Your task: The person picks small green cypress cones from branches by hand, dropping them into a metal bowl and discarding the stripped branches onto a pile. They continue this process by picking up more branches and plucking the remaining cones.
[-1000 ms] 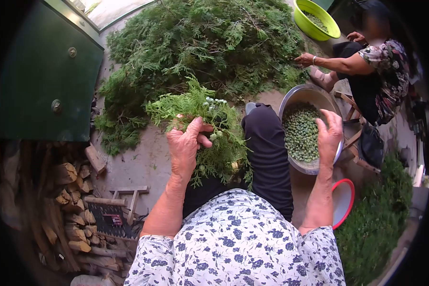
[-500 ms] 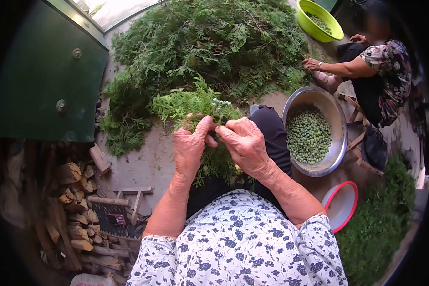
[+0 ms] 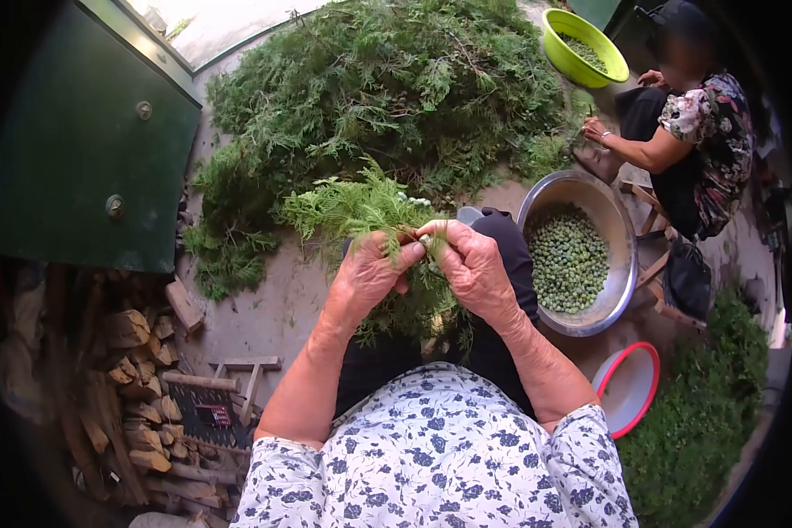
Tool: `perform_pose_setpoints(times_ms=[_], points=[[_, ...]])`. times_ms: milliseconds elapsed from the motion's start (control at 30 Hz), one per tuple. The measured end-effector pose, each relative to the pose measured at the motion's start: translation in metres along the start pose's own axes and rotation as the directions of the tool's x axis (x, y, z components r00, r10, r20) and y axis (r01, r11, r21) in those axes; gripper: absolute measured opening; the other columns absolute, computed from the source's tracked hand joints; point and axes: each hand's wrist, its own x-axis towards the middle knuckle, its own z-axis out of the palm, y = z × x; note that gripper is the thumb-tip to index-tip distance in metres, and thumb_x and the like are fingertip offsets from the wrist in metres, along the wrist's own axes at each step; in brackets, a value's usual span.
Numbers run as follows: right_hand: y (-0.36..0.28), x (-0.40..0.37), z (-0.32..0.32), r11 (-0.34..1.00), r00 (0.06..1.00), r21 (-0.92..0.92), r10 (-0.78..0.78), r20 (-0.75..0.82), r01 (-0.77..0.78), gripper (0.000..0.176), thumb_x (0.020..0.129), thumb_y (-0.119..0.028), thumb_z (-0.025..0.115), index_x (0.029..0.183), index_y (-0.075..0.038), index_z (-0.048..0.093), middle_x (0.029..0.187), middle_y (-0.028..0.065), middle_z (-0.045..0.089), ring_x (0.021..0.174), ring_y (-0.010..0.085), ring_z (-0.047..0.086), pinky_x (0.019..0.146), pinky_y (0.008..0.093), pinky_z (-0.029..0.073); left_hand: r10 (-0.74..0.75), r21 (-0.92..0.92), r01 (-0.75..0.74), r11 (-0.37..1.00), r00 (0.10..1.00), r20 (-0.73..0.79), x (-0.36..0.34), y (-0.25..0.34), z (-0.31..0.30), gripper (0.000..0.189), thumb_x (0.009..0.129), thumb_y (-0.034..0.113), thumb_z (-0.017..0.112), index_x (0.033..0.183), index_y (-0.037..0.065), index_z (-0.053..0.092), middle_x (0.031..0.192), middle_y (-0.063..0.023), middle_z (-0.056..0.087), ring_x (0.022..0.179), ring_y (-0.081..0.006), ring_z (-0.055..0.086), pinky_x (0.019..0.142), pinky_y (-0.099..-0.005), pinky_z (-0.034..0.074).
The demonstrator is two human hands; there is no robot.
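Note:
My left hand (image 3: 370,277) is closed around the stem of a leafy green cypress branch (image 3: 348,207), whose sprays fan out beyond the fingers. Close beside it, my right hand (image 3: 473,268) pinches a small pale green cone (image 3: 426,239) between thumb and forefinger. More pale cones (image 3: 414,200) show near the branch's right tip. Further greenery (image 3: 387,321) hangs below both hands, over my lap. To the right of my knee stands a wide metal basin (image 3: 623,242) holding many round green cones (image 3: 568,260).
A large heap of cypress branches (image 3: 370,97) lies ahead. A co-worker (image 3: 678,141) sits at the right near a yellow-green basin (image 3: 620,66). A red-rimmed white basin (image 3: 653,374), more greenery (image 3: 704,422), stacked firewood (image 3: 141,387) and a green metal door (image 3: 79,141) surround me.
My right fingers have shifted slightly, and a pale cone now shows between them. The left hand keeps hold of the branch. The co-worker's hand has drawn back from the heap.

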Motion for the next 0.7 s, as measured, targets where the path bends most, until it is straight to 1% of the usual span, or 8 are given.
perform_pose_setpoints(times_ms=[167,267,367,400,467,533,667,700], points=[[0.007,-0.001,0.003,1.0,1.0,-0.018,-0.017,-0.015,0.016,0.016,0.088,-0.007,0.054,0.1,0.001,0.059,0.086,0.0114,0.062,0.073,0.0165,0.06,0.066,0.0276,0.047,0.069,-0.099,-0.073,0.992,0.997,-0.047,0.003,-0.015,0.007,0.024,0.087,0.02,0.06,0.097,-0.001,0.064,0.076,-0.0012,0.059,0.064,-0.0084,0.055,0.059,-0.0224,0.045],[0.011,-0.001,0.006,1.0,0.999,-0.005,-0.008,-0.041,0.008,0.014,0.086,-0.006,0.055,0.098,0.0,0.059,0.084,0.012,0.061,0.071,0.0202,0.06,0.065,0.0298,0.047,0.116,-0.037,-0.117,0.992,0.993,-0.034,0.006,-0.028,0.006,0.02,0.087,0.018,0.06,0.094,-0.001,0.062,0.075,-0.001,0.058,0.069,-0.0082,0.055,0.062,-0.023,0.045],[0.014,0.006,0.003,0.939,0.95,-0.314,-0.218,-0.222,0.142,0.013,0.085,-0.006,0.059,0.096,0.0,0.06,0.082,0.0103,0.061,0.071,0.0181,0.059,0.064,0.0282,0.047,0.178,0.179,-0.171,0.969,0.984,-0.026,0.003,-0.033,0.01,0.014,0.088,0.015,0.058,0.091,0.001,0.061,0.079,-0.0007,0.061,0.069,-0.008,0.054,0.064,-0.0234,0.045],[0.012,0.008,-0.003,0.946,0.942,-0.291,-0.219,-0.253,0.142,0.012,0.086,-0.006,0.059,0.097,-0.001,0.061,0.081,0.01,0.061,0.069,0.0165,0.058,0.063,0.0272,0.046,0.179,0.179,-0.171,0.969,0.984,-0.026,0.003,-0.033,0.01,0.014,0.088,0.015,0.058,0.091,0.001,0.061,0.079,-0.0007,0.061,0.069,-0.008,0.054,0.064,-0.0234,0.045],[0.004,0.008,-0.024,0.945,0.931,-0.321,-0.168,-0.324,0.059,0.011,0.085,-0.008,0.059,0.095,-0.002,0.06,0.083,0.0134,0.062,0.073,0.0247,0.062,0.065,0.032,0.048,0.054,-0.37,-0.087,0.925,0.994,-0.098,0.001,-0.033,0.009,0.012,0.087,0.014,0.058,0.09,0.004,0.062,0.086,-0.0004,0.065,0.069,-0.0066,0.052,0.063,-0.0219,0.044],[0.011,0.002,-0.05,0.967,0.88,-0.255,-0.103,-0.463,-0.021,0.011,0.085,-0.008,0.059,0.094,-0.002,0.062,0.084,0.011,0.063,0.076,0.0212,0.062,0.068,0.0308,0.048,0.053,-0.292,-0.087,0.952,0.991,-0.121,-0.001,-0.025,0.005,0.011,0.087,0.016,0.058,0.088,0.006,0.063,0.087,-0.0006,0.067,0.066,-0.005,0.05,0.059,-0.0203,0.042],[0.055,-0.039,-0.131,0.888,0.745,-0.393,-0.092,-0.661,-0.24,0.017,0.08,-0.003,0.063,0.097,-0.002,0.063,0.091,0.0096,0.062,0.079,0.0199,0.061,0.074,0.0298,0.048,0.006,-0.269,-0.055,0.962,0.984,-0.177,-0.001,-0.029,0.001,0.015,0.086,0.018,0.059,0.086,0.005,0.065,0.082,-0.0005,0.067,0.062,-0.0032,0.049,0.052,-0.0187,0.038],[0.069,-0.052,-0.151,0.733,0.761,-0.614,-0.211,-0.614,-0.292,0.019,0.079,-0.002,0.063,0.098,-0.002,0.062,0.092,0.0089,0.061,0.08,0.0187,0.061,0.074,0.0292,0.048,0.004,-0.29,-0.054,0.956,0.985,-0.17,-0.001,-0.029,-0.002,0.015,0.086,0.019,0.059,0.086,0.005,0.065,0.082,-0.0004,0.067,0.062,-0.003,0.048,0.051,-0.0183,0.037]])
